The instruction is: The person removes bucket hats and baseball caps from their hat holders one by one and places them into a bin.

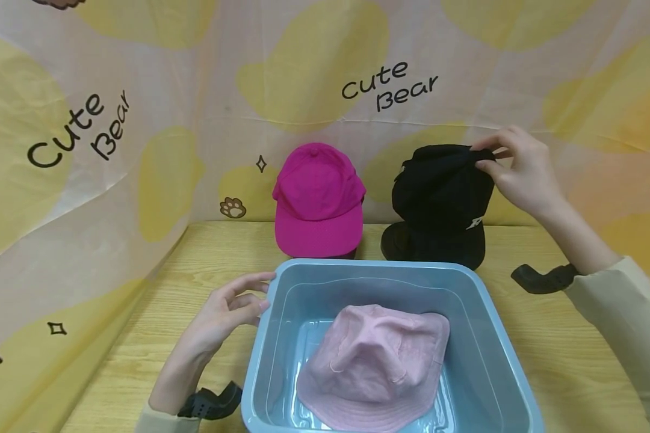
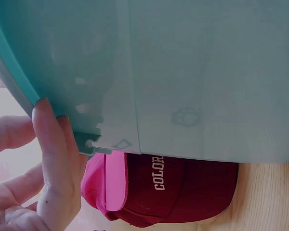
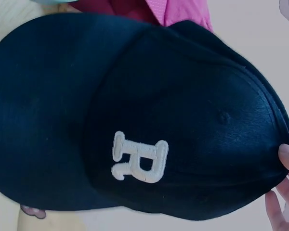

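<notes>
My left hand [image 1: 222, 313] grips the far left rim of a light blue basin [image 1: 511, 343], fingertips and thumb at its edge. A pale pink bucket hat [image 1: 381, 367] lies inside the basin, crown up. Behind the basin, my right hand [image 1: 522, 168] pinches the back of a black cap [image 1: 444, 186] between thumb and fingers. In the right wrist view this black cap [image 3: 192, 110] bears a white letter R, its brim pointing away from the hand. Another dark brim [image 1: 395, 242] shows at its lower left in the head view.
A magenta cap [image 1: 319, 186] stands behind the basin near the printed cloth backdrop [image 1: 303, 72]. The left wrist view shows a dark red cap [image 2: 183, 190] with white lettering against it. Everything stands on a wood-grain table [image 1: 216, 246].
</notes>
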`<state>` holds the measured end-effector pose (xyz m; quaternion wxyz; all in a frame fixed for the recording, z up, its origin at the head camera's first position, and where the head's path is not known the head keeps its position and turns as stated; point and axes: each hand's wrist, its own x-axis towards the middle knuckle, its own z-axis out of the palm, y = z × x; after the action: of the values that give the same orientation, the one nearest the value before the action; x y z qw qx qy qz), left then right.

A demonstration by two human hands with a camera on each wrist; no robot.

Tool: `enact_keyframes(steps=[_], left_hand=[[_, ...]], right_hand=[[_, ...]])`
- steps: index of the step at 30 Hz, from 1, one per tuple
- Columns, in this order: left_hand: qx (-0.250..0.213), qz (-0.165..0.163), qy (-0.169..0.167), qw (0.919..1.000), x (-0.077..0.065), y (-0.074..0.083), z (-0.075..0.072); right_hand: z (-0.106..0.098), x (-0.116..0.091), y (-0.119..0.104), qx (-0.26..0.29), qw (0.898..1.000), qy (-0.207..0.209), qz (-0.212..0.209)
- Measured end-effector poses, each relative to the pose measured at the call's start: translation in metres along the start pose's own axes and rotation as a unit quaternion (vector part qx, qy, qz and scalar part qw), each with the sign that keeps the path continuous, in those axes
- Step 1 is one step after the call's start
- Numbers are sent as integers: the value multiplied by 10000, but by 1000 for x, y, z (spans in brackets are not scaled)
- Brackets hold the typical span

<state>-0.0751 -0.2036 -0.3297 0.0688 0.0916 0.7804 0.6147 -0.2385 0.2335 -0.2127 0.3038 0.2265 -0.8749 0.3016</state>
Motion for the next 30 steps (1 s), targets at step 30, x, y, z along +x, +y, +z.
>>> enact_keyframes(steps=[30], left_hand=[[26, -125, 20, 9999, -1, -2, -2]], right_hand=[[-15, -5, -38, -167, 9928, 635, -999]])
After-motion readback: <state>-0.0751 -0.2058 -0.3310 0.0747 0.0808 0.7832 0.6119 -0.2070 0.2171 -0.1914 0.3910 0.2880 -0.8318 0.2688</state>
